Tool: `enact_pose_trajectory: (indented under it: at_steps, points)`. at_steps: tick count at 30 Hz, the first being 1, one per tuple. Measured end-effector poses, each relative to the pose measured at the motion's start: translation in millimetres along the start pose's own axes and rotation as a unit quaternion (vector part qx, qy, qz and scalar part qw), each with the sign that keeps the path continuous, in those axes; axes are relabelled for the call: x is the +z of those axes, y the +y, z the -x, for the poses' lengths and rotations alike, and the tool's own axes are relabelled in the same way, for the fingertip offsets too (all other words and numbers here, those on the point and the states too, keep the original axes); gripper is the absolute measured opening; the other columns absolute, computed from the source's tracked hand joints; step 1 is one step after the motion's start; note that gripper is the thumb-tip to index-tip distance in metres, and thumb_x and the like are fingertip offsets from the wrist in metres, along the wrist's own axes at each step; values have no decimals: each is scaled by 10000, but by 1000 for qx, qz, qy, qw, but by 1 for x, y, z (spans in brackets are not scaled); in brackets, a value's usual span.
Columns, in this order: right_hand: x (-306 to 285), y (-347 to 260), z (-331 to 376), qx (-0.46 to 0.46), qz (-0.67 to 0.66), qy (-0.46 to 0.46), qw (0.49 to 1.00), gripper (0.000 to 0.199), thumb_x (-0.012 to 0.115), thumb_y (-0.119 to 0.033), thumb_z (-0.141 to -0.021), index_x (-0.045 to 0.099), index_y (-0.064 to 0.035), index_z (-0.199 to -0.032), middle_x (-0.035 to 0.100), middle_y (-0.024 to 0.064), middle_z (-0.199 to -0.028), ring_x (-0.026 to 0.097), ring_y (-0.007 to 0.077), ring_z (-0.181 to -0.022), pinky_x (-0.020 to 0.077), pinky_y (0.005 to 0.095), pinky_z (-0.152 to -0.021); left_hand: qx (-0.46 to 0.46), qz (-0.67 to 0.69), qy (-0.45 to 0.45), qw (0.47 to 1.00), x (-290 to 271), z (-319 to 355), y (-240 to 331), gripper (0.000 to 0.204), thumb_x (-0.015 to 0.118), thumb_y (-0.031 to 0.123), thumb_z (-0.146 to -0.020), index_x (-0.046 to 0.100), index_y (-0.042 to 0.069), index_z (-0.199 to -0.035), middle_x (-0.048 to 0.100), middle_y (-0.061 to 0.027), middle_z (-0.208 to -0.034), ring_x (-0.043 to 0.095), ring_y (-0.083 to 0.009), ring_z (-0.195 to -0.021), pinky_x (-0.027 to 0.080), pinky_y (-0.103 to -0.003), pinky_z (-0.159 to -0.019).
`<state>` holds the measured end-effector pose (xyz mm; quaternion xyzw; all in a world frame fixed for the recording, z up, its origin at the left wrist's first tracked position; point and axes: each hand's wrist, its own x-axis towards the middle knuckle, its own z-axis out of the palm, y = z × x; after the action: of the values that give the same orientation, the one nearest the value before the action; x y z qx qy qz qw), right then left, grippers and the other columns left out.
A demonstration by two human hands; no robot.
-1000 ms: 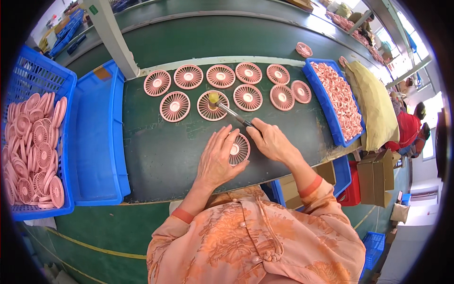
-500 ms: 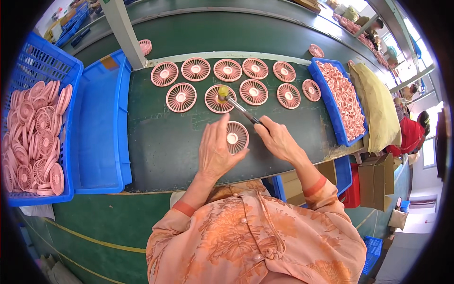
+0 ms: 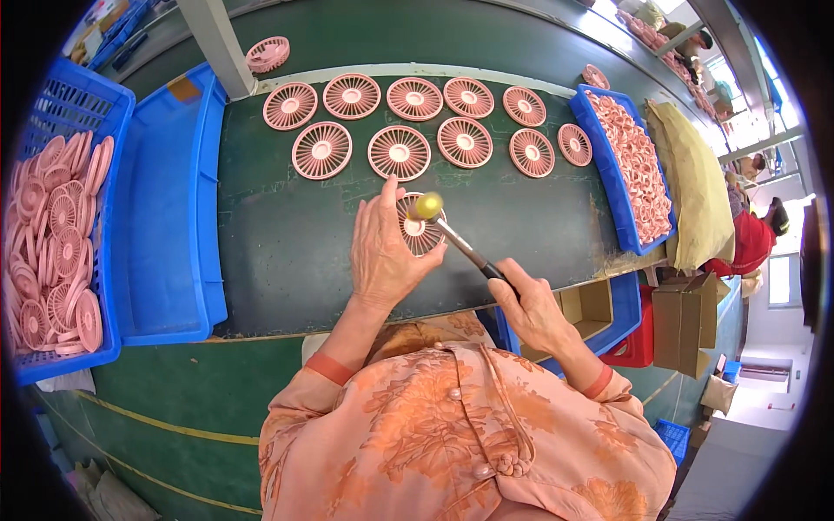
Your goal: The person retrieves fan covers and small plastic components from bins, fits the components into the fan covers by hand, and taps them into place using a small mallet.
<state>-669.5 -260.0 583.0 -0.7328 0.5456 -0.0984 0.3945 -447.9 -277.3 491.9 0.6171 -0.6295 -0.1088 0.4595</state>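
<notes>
My left hand (image 3: 380, 252) steadies a pink spoked wheel (image 3: 420, 242) on the dark green bench, thumb and fingers around its near and left edges. In my right hand (image 3: 540, 319) is a small mallet (image 3: 469, 249), gripped by its black handle. Its yellow head is over the held wheel's hub and hides part of it; whether it touches cannot be told. Beyond the hands, two rows of similar pink wheels lie flat, the nearest being a wheel (image 3: 399, 153) just past my left fingertips.
At left stand a blue basket (image 3: 130, 113) heaped with pink wheels and a blue tub (image 3: 169, 260). A blue tray (image 3: 622, 213) of small pink parts sits at right, beside a yellowish sack (image 3: 691, 187). Cardboard boxes (image 3: 685, 317) stand below the bench's right end. A post (image 3: 217, 43) rises behind.
The mallet head has moved from over a wheel in the nearer row to over the wheel at my left hand. My right hand has drawn nearer my body. The view has shifted slightly.
</notes>
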Motion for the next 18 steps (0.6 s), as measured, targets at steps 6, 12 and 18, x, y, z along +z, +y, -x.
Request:
enact_pose_trajectory:
  at_steps: [6,12,18]
  points:
    - [0,17,-15,-2,77,-33,996,210,525,-259,-1043,533,-50,-1021,486,167,-661,510,320,-572,431,404,-577,4,-3,1,1000,-3,-2,1,1041,885,224,-625,345,21,-1491,627,-143,-1204,594,-339,-1110,441,-471,-1042]
    - [-13,-24,-65,-56,-42,29,997,237,513,-260,-1046,548,-39,-969,479,32,-675,482,113,-640,408,326,-569,-11,-6,-1,1000,-7,-3,3,1018,872,240,-635,358,6,-1482,621,-140,-1209,582,-341,-1144,397,-505,-1099]
    - [2,-71,-168,-161,-39,140,976,280,513,-277,-1033,572,-3,-1030,559,119,-725,533,192,-657,447,358,-612,-7,16,-35,999,-6,-2,-1,1011,864,259,-655,349,18,-1491,552,-179,-1302,518,-362,-1252,365,-546,-1128]
